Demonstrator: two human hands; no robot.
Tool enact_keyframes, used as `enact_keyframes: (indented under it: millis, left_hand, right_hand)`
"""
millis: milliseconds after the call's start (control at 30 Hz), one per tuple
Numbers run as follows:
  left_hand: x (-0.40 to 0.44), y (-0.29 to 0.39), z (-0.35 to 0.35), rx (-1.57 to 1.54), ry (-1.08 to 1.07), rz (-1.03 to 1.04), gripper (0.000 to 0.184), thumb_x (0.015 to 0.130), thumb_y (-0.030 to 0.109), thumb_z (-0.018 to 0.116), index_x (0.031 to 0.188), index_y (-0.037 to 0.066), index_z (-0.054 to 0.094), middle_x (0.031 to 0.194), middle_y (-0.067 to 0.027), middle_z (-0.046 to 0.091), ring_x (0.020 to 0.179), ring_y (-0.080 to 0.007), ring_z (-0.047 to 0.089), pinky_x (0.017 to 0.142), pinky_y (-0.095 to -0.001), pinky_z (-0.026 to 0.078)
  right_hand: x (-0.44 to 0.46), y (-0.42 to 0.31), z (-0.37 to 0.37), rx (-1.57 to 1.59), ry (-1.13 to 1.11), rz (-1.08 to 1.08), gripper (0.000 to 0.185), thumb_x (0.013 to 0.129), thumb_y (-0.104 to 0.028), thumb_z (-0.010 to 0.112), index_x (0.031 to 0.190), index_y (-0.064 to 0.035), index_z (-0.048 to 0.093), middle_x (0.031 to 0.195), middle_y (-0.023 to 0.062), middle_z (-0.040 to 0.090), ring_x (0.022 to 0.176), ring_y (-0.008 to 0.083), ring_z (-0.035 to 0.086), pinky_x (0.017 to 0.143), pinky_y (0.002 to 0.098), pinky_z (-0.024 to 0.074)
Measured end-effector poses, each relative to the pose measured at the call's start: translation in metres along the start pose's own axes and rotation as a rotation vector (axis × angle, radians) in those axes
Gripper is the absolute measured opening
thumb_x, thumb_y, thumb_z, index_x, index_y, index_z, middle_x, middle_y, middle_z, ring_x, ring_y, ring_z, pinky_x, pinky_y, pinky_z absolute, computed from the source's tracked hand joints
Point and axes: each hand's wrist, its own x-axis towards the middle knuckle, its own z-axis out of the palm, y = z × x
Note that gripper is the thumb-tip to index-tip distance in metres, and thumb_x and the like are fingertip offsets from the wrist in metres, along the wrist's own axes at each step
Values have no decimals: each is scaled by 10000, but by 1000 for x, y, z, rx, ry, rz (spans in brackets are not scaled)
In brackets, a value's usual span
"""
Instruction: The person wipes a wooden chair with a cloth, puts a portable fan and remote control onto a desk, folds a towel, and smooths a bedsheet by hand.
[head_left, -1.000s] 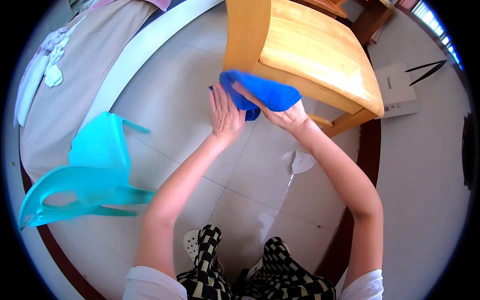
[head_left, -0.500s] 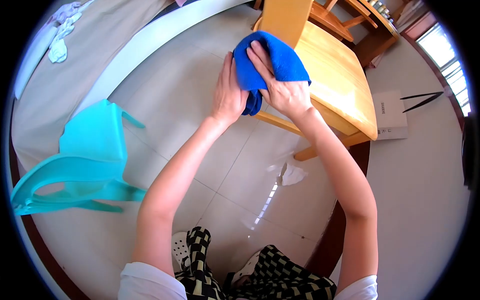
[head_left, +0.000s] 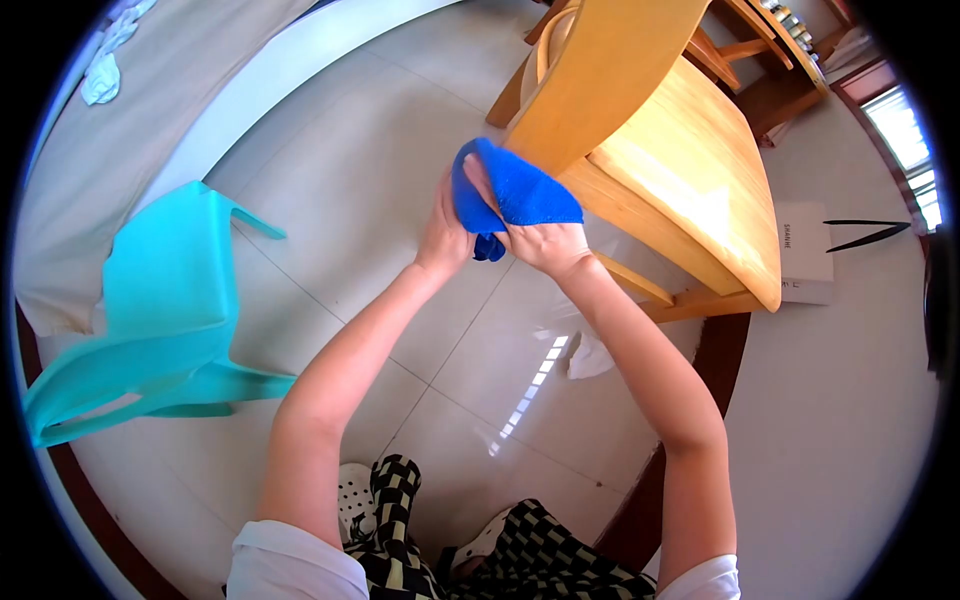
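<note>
A bright blue cloth [head_left: 535, 192] is bunched between my two hands, over the floor and beside the backrest of a wooden chair [head_left: 610, 80]. My left hand [head_left: 443, 238] grips the cloth from the left, its fingers partly hidden behind it. My right hand [head_left: 550, 245] presses in from the right, with a flap of the cloth draped over its fingers. A crumpled end of the cloth hangs below, between the two palms. Whether the cloth touches the chair's backrest, I cannot tell.
A turquoise plastic chair [head_left: 170, 270] stands at left, near a bed with a beige cover [head_left: 120, 170]. A crumpled white piece [head_left: 590, 357] lies on the tiled floor [head_left: 440, 330]. At right are a white box [head_left: 805, 240] with black handles and a window [head_left: 905, 130].
Both hands have drawn the cloth lower in view and closer to me. Its flap now covers more of my right fingers. The wooden chair appears further right and lower as the view shifts.
</note>
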Motion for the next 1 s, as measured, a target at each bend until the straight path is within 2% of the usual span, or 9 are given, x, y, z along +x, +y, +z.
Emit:
enact_keyframes:
  millis: [200, 267, 433, 500, 633, 733, 800, 867, 1000]
  left_hand:
    - [-34, -22, 9, 165, -36, -40, 577, 869, 141, 520, 1341, -37, 242, 1326, -256, 306, 1209, -429, 344, 963, -440, 380]
    - [-43, -31, 10, 97, -134, -157, 597, 853, 110, 532, 1346, -38, 228, 1314, -257, 312, 1187, -439, 360, 950, -440, 392]
    - [-65, -52, 18, 102, -86, -140, 599, 835, 69, 542, 1339, -35, 234, 1288, -244, 334, 1155, -422, 391, 931, -445, 401]
    - [-71, -59, 19, 113, -110, -159, 592, 834, 61, 542, 1336, -28, 241, 1280, -237, 341, 1148, -414, 398, 928, -443, 403]
    - [-82, -70, 20, 87, -191, -213, 556, 835, 49, 536, 1325, 7, 275, 1263, -213, 369, 1141, -409, 411, 937, -432, 400]
    - [-90, -77, 19, 49, -252, -294, 513, 846, 62, 525, 1306, 15, 304, 1257, -205, 383, 1134, -400, 422, 944, -418, 396]
    - [-86, -74, 14, -2, -267, -346, 481, 859, 78, 511, 1295, 14, 318, 1255, -203, 390, 1132, -392, 428, 946, -412, 395]
    - [-71, -54, -1, -206, -290, -571, 421, 871, 110, 484, 1254, -2, 352, 1222, -225, 412, 1103, -389, 453, 893, -429, 401]
    - [-75, -59, -5, -156, -294, -541, 407, 904, 180, 455, 1272, 42, 353, 1252, -219, 417, 1145, -368, 441, 929, -407, 401]
  right_hand:
    - [-5, -20, 18, 103, -29, 20, 495, 862, -290, 481, 1331, -150, 403, 1212, 71, 538, 1023, 188, 557, 821, 281, 474]
    - [-8, -24, 31, 130, -71, 11, 496, 860, -283, 487, 1330, -152, 403, 1223, 66, 529, 1024, 183, 557, 812, 279, 477]
    - [-11, -37, 48, 96, -89, -28, 479, 842, -247, 509, 1297, -115, 434, 1258, 48, 494, 1057, 164, 540, 817, 262, 471]
    - [-5, -39, 49, -90, -93, -137, 452, 850, -279, 489, 1270, -118, 448, 1158, 74, 555, 986, 212, 574, 794, 317, 483]
    - [5, -47, 48, -86, -65, -146, 440, 835, -266, 496, 1245, -111, 465, 1148, 87, 550, 1029, 237, 543, 809, 360, 473]
    - [17, -57, 49, -365, -146, -294, 386, 820, -260, 496, 1159, -80, 537, 1074, 106, 575, 1031, 266, 523, 861, 383, 436]
    - [22, -66, 65, -516, -396, -374, 329, 803, -247, 494, 1043, -48, 599, 983, 115, 600, 1020, 276, 515, 912, 409, 381]
    - [27, -67, 63, -520, -385, -419, 302, 798, -243, 488, 986, -47, 621, 942, 109, 607, 995, 270, 528, 925, 414, 360]
    - [32, -75, 76, -381, -374, -405, 258, 780, -223, 482, 876, -66, 662, 853, 92, 613, 886, 261, 574, 904, 445, 352]
